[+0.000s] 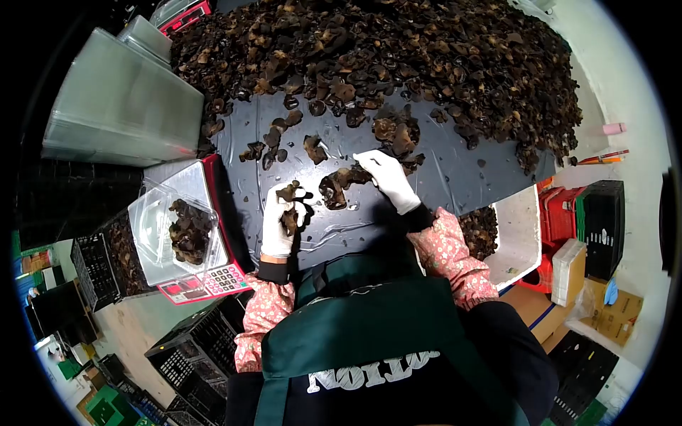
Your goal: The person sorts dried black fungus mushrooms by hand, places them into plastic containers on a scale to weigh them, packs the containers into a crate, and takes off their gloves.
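Observation:
My left hand (278,226), in a white glove, is closed around dark brown wood ear mushroom pieces (289,219), which stick out between the fingers. My right hand (389,181), also white-gloved, bends its fingers over one end of a wood ear mushroom strip (349,176) on the dark table cover; the fingertips partly hide their grip. Between both hands lies a larger curled wood ear (332,193). Farther off, a loose clump (396,130) and smaller pieces (273,136) are scattered. On a red-edged scale (219,206) at left sits a clear plastic tray (158,241) with wood ears (190,232) inside.
A large heap of wood ears (369,50) covers the table's far side. Stacked clear trays (121,99) stand at upper left. A white foam box (517,234) with mushrooms is at right, near red and black crates (600,227). More black crates (192,348) stand lower left.

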Demonstrator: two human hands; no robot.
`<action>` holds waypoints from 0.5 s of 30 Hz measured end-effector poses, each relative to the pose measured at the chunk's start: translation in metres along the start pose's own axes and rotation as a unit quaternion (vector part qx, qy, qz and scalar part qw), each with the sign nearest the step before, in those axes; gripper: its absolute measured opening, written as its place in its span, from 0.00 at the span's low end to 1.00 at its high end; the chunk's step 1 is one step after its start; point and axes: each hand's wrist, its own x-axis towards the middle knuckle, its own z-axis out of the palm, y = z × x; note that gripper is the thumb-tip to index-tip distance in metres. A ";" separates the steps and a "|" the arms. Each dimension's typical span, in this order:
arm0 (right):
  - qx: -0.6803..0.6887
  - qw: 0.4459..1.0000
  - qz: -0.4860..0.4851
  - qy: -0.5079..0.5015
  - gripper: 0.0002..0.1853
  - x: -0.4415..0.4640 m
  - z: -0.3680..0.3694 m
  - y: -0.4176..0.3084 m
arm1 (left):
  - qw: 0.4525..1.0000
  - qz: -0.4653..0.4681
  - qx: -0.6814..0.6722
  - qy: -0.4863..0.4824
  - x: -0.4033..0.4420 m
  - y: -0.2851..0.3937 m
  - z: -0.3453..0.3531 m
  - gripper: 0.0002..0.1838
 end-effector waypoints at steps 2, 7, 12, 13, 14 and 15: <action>0.071 0.996 0.058 -0.008 0.12 -0.014 -0.009 -0.002 | 0.999 0.009 -0.003 -0.036 0.002 -0.002 -0.001 0.22; 0.187 0.979 0.076 -0.012 0.15 -0.024 -0.015 -0.006 | 0.999 -0.015 -0.005 -0.034 0.005 0.005 0.010 0.23; 0.183 0.980 0.073 0.017 0.14 -0.032 -0.016 -0.010 | 0.903 0.051 0.425 -0.043 0.030 -0.003 0.023 0.11; 0.165 0.983 0.069 0.034 0.13 -0.033 -0.016 -0.010 | 0.857 0.111 0.501 -0.048 0.035 -0.012 0.019 0.15; 0.164 0.983 0.068 0.033 0.13 -0.035 -0.017 -0.010 | 0.801 0.170 0.572 -0.053 0.035 -0.014 0.028 0.19; 0.162 0.984 0.060 0.040 0.13 -0.037 -0.018 -0.010 | 0.756 0.148 0.635 -0.060 0.034 -0.012 0.034 0.25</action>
